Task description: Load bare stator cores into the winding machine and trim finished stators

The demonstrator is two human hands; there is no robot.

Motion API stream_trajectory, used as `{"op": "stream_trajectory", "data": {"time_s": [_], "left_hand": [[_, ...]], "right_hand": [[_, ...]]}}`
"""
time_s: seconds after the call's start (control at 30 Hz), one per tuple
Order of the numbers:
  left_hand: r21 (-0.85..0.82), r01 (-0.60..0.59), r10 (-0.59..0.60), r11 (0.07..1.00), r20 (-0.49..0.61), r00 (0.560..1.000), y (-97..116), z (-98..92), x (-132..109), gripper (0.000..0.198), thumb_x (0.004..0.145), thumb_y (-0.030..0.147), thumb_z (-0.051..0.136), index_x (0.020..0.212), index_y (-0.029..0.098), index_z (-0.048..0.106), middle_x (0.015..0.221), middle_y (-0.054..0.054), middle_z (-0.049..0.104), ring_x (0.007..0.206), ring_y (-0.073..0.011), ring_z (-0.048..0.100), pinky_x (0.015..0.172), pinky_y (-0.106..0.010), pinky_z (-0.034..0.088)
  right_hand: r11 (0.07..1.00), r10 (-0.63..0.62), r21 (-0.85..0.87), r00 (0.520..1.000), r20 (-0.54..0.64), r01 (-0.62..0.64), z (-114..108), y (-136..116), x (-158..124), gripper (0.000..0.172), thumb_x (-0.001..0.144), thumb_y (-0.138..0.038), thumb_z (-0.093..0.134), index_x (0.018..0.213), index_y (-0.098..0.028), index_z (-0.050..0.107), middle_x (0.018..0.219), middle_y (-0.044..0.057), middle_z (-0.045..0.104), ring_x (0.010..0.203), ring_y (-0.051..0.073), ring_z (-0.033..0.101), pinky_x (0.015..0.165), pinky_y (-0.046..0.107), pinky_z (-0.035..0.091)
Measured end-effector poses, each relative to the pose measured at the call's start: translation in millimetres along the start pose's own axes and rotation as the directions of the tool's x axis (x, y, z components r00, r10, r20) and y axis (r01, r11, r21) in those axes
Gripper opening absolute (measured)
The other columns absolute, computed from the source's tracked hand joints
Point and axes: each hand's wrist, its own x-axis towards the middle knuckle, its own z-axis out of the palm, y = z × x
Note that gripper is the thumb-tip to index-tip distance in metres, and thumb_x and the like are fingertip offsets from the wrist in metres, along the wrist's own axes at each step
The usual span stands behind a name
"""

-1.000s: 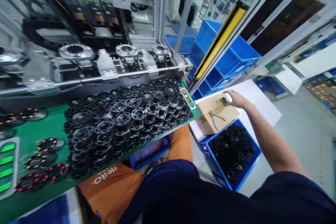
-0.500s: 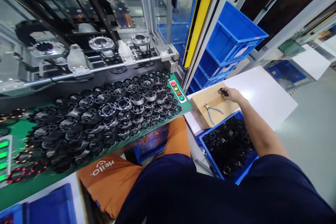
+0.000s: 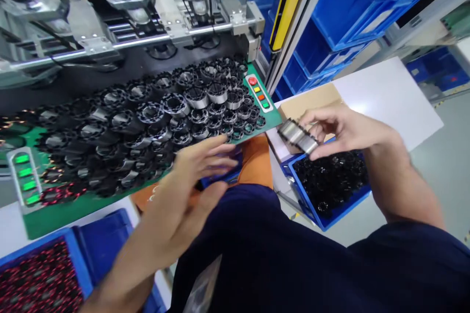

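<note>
Brought leftward off the cardboard box (image 3: 310, 100), two joined rings (image 3: 293, 133) sit pinched in the fingers of the right hand (image 3: 347, 128), lying left of them, long axis dropping toward the thumb. Farther left, apart, the left hand (image 3: 179, 193), now in view, has loosely spread, empty fingers near the table's (image 3: 273, 118) ring pile (image 3: 150, 113).

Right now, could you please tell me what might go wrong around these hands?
The metal-sided parts held at the fingertips of the right hand could slip and fall, perhaps into the nearby blue bin. The left hand, near the front edge of the green bench, might knock the crowded black rings.
</note>
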Motion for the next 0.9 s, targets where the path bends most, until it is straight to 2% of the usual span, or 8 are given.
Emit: {"op": "stream_trajectory", "data": {"time_s": [0.1,0.23,0.37,0.47,0.57,0.63,0.73,0.9], "left_hand": [[0.013,-0.03,0.028,0.999,0.128,0.991,-3.3,12.5,11.4,0.061,0.104,0.037,0.067,0.163,0.043,0.052,0.155,-0.007,0.06,0.131,-0.0313,0.065,0.112,-0.048,0.057],[-0.041,-0.051,0.057,0.998,0.166,0.984,-1.0,5.2,10.3,0.047,0.1,0.031,0.076,0.144,0.038,0.063,0.132,-0.006,0.068,0.12,-0.0255,0.068,0.102,-0.038,0.059],[-0.187,-0.058,0.066,0.981,0.038,0.997,-9.0,-17.3,-8.9,0.04,0.09,0.021,0.086,0.124,0.034,0.067,0.126,-0.003,0.066,0.113,-0.0202,0.069,0.098,-0.031,0.061],[-0.293,-0.08,0.062,0.953,-0.07,0.996,-15.9,-31.1,-21.1,0.05,0.087,0.02,0.089,0.129,0.035,0.068,0.126,-0.004,0.067,0.113,-0.021,0.071,0.098,-0.033,0.063],[-0.388,-0.038,0.017,0.921,-0.058,0.998,-19.0,-40.1,-27.3,0.062,0.092,0.025,0.085,0.149,0.036,0.062,0.131,-0.008,0.07,0.119,-0.0259,0.073,0.103,-0.04,0.063],[-0.46,0.002,-0.007,0.888,-0.01,1.0,-20.9,-43.8,-29.5,0.061,0.097,0.027,0.08,0.154,0.036,0.06,0.138,-0.01,0.07,0.116,-0.0259,0.076,0.1,-0.038,0.064],[-0.541,0.017,-0.017,0.841,0.004,1.0,-25.1,-46.6,-31.2,0.049,0.1,0.024,0.076,0.146,0.037,0.066,0.139,-0.007,0.07,0.103,-0.0197,0.078,0.092,-0.032,0.065],[-0.606,-0.035,-0.023,0.794,-0.089,0.996,-32.6,-47.4,-29.9,0.032,0.097,0.024,0.08,0.126,0.033,0.07,0.13,-0.003,0.075,0.094,-0.0154,0.077,0.09,-0.03,0.064]], "right_hand": [[0.997,-0.059,-0.028,0.968,0.245,0.068,35.4,-43.3,23.8,0.061,0.076,-0.024,0.096,0.133,-0.028,0.073,0.086,-0.003,0.077,0.068,0.011,0.072,0.062,0.019,0.058],[0.98,-0.158,-0.066,0.934,0.321,0.189,60.9,-73.5,52.1,0.065,0.074,-0.03,0.099,0.135,-0.031,0.076,0.092,-0.003,0.079,0.069,0.009,0.07,0.062,0.017,0.057],[0.982,-0.174,-0.022,0.947,0.269,0.187,78.7,-80.1,70.6,0.065,0.075,-0.029,0.099,0.135,-0.03,0.075,0.108,0.002,0.081,0.074,0.011,0.072,0.064,0.019,0.059],[0.982,-0.187,0.014,0.97,0.158,0.187,89.3,-74.7,79.4,0.056,0.074,-0.023,0.098,0.127,-0.027,0.079,0.116,0.005,0.081,0.083,0.014,0.076,0.068,0.021,0.062],[0.975,-0.219,0.034,0.973,0.067,0.218,101.0,-70.2,87.8,0.055,0.076,-0.019,0.097,0.127,-0.029,0.08,0.126,0.006,0.079,0.086,0.014,0.077,0.068,0.022,0.062],[0.964,-0.257,0.078,0.965,0.042,0.253,110.5,-70.2,93.1,0.055,0.078,-0.016,0.095,0.129,-0.029,0.078,0.128,0.007,0.078,0.083,0.014,0.077,0.066,0.022,0.062],[0.937,-0.313,0.171,0.949,0.023,0.305,124.8,-71.5,98.6,0.048,0.082,-0.012,0.09,0.125,-0.028,0.077,0.133,0.008,0.076,0.086,0.015,0.079,0.069,0.024,0.065],[0.917,-0.339,0.223,0.941,-0.001,0.33,142.8,-66.2,103.2,0.037,0.083,-0.013,0.089,0.114,-0.028,0.075,0.14,0.008,0.072,0.101,0.02,0.079,0.081,0.032,0.068]]}}
